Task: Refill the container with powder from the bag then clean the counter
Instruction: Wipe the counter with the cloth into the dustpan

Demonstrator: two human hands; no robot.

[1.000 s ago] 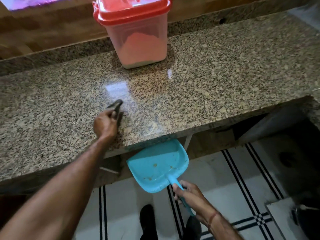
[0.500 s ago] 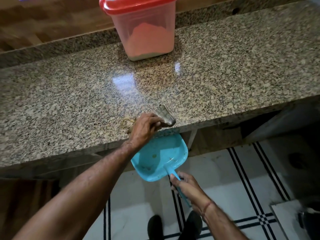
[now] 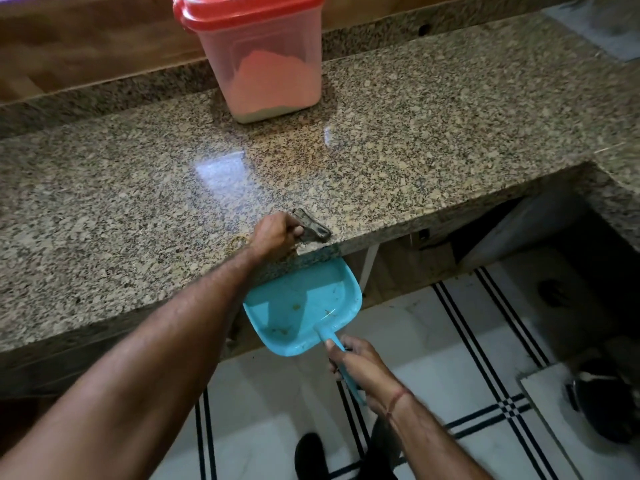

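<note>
A clear plastic container (image 3: pixel 266 67) with a red lid, partly filled with pale powder, stands at the back of the granite counter (image 3: pixel 415 143). My left hand (image 3: pixel 275 233) grips a dark grey cloth (image 3: pixel 311 228) pressed on the counter right at its front edge. A small line of pale powder lies at the edge beside the cloth. Just below that edge my right hand (image 3: pixel 360 365) holds the handle of a turquoise dustpan (image 3: pixel 301 306), whose tray has a few crumbs in it. No bag is in view.
A rubber band (image 3: pixel 237 242) lies on the counter left of my left hand. The counter turns a corner at the right. Below is a white tiled floor (image 3: pixel 450 358) with black stripes, my shoe (image 3: pixel 308 455), and a dark pot (image 3: pixel 602 403) at the lower right.
My left hand dragged the cloth from the middle of the counter toward me to the front edge. The dustpan rose closer under the edge.
</note>
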